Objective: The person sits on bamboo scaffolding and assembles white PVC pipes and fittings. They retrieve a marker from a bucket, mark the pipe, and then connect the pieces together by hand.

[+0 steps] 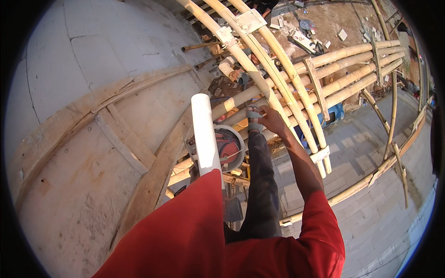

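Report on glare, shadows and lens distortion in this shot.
Head view: strong light nearly washes out the white pipe; head view: bamboo poles look bowed, likely through fisheye distortion; head view: shadow bands cross the grey blockwork at right.

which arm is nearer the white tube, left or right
Left. The left sleeve overlaps the lower end of the white tube in view; the left hand is hidden. The right hand is apart, to the tube's right.
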`<control>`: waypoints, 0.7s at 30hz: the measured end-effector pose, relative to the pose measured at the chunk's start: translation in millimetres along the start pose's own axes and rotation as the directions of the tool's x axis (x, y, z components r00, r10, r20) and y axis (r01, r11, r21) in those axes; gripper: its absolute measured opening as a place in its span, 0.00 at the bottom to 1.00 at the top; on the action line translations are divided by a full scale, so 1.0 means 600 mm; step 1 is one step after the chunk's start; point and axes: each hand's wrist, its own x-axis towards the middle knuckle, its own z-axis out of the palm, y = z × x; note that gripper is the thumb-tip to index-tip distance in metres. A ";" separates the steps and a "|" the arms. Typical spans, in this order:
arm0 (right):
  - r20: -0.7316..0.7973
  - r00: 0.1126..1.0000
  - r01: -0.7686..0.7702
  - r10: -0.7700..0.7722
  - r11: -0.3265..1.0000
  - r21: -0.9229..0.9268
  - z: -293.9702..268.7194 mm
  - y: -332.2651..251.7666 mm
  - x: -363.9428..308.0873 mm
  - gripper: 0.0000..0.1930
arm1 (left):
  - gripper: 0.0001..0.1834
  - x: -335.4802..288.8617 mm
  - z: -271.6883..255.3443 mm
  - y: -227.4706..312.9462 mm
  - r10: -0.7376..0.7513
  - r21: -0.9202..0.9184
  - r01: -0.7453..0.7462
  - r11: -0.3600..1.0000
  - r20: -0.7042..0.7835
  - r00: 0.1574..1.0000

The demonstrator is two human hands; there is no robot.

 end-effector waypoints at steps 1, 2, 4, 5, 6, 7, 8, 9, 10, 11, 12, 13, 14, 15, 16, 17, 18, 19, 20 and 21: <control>-0.103 0.993 0.054 -0.061 0.996 -0.072 0.023 0.049 0.051 0.29 | 0.22 -0.003 -0.007 0.000 0.002 0.021 -0.001 1.000 -0.008 1.000; -0.106 0.994 0.004 -0.012 0.997 -0.079 0.038 0.074 0.097 0.30 | 0.22 -0.005 -0.013 -0.001 0.003 0.040 -0.003 0.999 -0.020 1.000; -0.078 0.991 -0.112 0.108 0.992 -0.050 0.051 0.061 0.159 0.29 | 0.22 -0.006 -0.026 -0.009 0.018 0.076 -0.014 0.997 -0.055 0.998; -0.122 0.989 -0.098 0.086 0.991 -0.094 0.066 0.063 0.184 0.27 | 0.22 -0.005 -0.033 -0.014 0.024 0.095 -0.017 0.995 -0.071 0.997; -0.167 0.984 -0.089 0.065 0.986 -0.138 0.082 0.068 0.208 0.25 | 0.22 -0.001 -0.039 -0.018 0.028 0.111 -0.018 0.994 -0.088 0.996; -0.212 0.976 -0.082 0.043 0.980 -0.182 0.099 0.072 0.232 0.24 | 0.23 0.003 -0.047 -0.022 0.030 0.125 -0.017 0.992 -0.103 0.994; -0.199 0.977 -0.112 0.074 0.976 -0.188 0.113 0.069 0.256 0.25 | 0.23 0.010 -0.052 -0.027 0.033 0.139 -0.016 0.990 -0.120 0.992; -0.184 0.977 -0.141 0.104 0.970 -0.198 0.124 0.060 0.278 0.25 | 0.23 0.016 -0.059 -0.036 0.037 0.145 -0.016 0.989 -0.139 0.990; -0.170 0.976 -0.169 0.135 0.963 -0.207 0.136 0.053 0.297 0.26 | 0.23 0.023 -0.065 -0.043 0.038 0.150 -0.014 0.989 -0.156 0.987; -0.184 0.972 -0.181 0.143 0.961 -0.208 0.151 0.054 0.318 0.26 | 0.23 0.031 -0.073 -0.050 0.040 0.159 -0.012 0.987 -0.172 0.984; -0.199 0.968 -0.192 0.151 0.959 -0.208 0.168 0.056 0.336 0.26 | 0.23 0.040 -0.080 -0.056 0.041 0.169 -0.009 0.986 -0.185 0.982; -0.214 0.964 -0.204 0.159 0.957 -0.208 0.181 0.059 0.353 0.26 | 0.23 0.049 -0.088 -0.061 0.043 0.178 -0.008 0.984 -0.195 0.980; -0.241 0.960 -0.202 0.146 0.952 -0.229 0.201 0.075 0.374 0.28 | 0.24 0.057 -0.095 -0.067 0.039 0.184 0.000 0.983 -0.210 0.977; -0.271 0.953 -0.201 0.131 0.947 -0.249 0.222 0.093 0.396 0.29 | 0.24 0.065 -0.102 -0.072 0.040 0.192 0.003 0.981 -0.218 0.975; -0.302 0.946 -0.202 0.117 0.942 -0.269 0.243 0.110 0.417 0.31 | 0.24 0.073 -0.110 -0.076 0.039 0.203 0.007 0.979 -0.225 0.974; -0.336 0.935 -0.218 0.110 0.927 -0.305 0.267 0.130 0.438 0.32 | 0.24 0.081 -0.117 -0.079 0.036 0.208 0.014 0.978 -0.235 0.971; -0.376 0.921 -0.237 0.100 0.911 -0.338 0.283 0.146 0.459 0.33 | 0.24 0.092 -0.124 -0.079 0.037 0.219 0.017 0.975 -0.240 0.970; -0.415 0.905 -0.257 0.090 0.894 -0.367 0.299 0.162 0.476 0.34 | 0.25 0.101 -0.130 -0.078 0.037 0.231 0.020 0.973 -0.243 0.969; -0.410 0.904 -0.296 0.122 0.869 -0.395 0.308 0.165 0.489 0.35 | 0.25 0.111 -0.134 -0.079 0.034 0.235 0.027 0.972 -0.251 0.967; -0.405 0.902 -0.331 0.148 0.839 -0.431 0.309 0.158 0.490 0.35 | 0.25 0.119 -0.138 -0.083 0.032 0.235 0.029 0.972 -0.254 0.967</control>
